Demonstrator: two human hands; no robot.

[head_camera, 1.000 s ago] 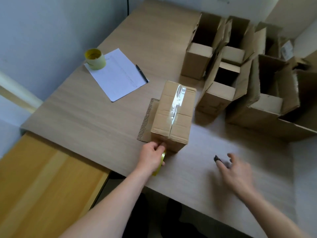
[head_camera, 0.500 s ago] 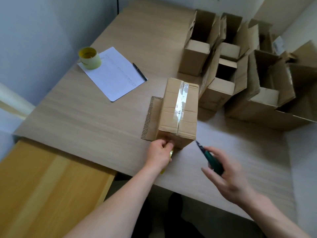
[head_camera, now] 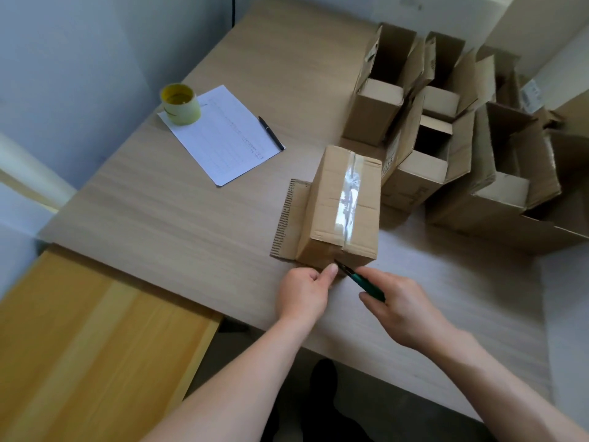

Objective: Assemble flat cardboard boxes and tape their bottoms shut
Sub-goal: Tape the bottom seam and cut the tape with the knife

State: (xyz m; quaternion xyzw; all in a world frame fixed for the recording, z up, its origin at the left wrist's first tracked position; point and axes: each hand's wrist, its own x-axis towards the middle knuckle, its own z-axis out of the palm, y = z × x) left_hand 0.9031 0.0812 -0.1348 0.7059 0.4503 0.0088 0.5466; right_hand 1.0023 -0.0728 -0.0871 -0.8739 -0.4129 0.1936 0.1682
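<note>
- Since a moment ago, my right hand [head_camera: 402,309] has come in from the side with the green-handled cutter [head_camera: 360,280]. Its dark tip now sits right at the near bottom edge of the brown cardboard box with shiny clear tape along its top [head_camera: 342,207].
- My left hand [head_camera: 304,290] has stayed at that same near end. Its fingers are curled and the thumb pokes up against the box face. I think it pinches the loose end of the tape, but I cannot see the tape there.
- My right hand is wrapped around the cutter handle.
- The box stands on the pale wooden counter [head_camera: 178,218], just past both hands. Its long side runs away from me, and the tape strip [head_camera: 349,196] runs the same way.
- The two hands are close together, with the cutter tip between them. The left hand is a bit nearer the box.
- I think the next move is a short cut across the tape, right beside my left thumb, so I must go slowly.
- More open brown boxes [head_camera: 446,129] wait at the back right.
</note>
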